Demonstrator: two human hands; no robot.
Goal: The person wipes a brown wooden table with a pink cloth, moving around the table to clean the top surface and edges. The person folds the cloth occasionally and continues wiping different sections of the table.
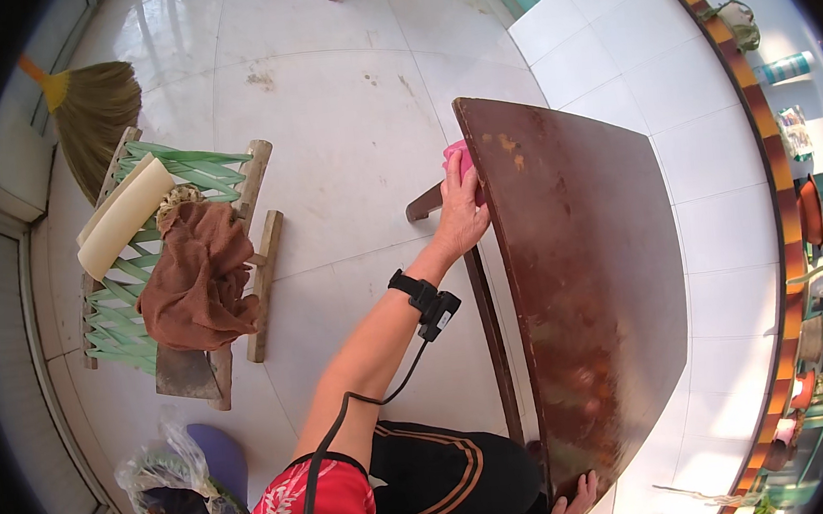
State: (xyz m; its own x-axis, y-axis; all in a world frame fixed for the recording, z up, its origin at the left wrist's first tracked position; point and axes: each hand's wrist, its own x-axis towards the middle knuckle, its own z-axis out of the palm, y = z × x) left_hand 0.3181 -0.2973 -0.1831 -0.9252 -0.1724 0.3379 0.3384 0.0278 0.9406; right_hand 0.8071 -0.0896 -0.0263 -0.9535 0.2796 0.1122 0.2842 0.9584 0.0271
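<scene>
A dark brown wooden table (pixel 592 243) stands before me, its varnished top worn in patches. Reaching out to the table's far left edge, my left hand (pixel 460 206) presses a pink cloth (pixel 455 153) against that edge. Part of the cloth is hidden behind the fingers and the tabletop. A black strap with a small cabled device (pixel 436 313) is on my left wrist. My right hand (pixel 574 505) rests on the table's near edge, fingers spread, with nothing visible in it. One table leg (pixel 425 202) shows past my left hand.
To the left, a low wooden rack with green woven strips (pixel 124 337) bears a brown cloth (pixel 199 281), a cream roll (pixel 126 218) and a wide metal blade (pixel 185 373). A broom (pixel 92 115) leans behind it. Nearer stands a plastic-lined purple bin (pixel 217 461). Potted plants (pixel 802 389) line the right.
</scene>
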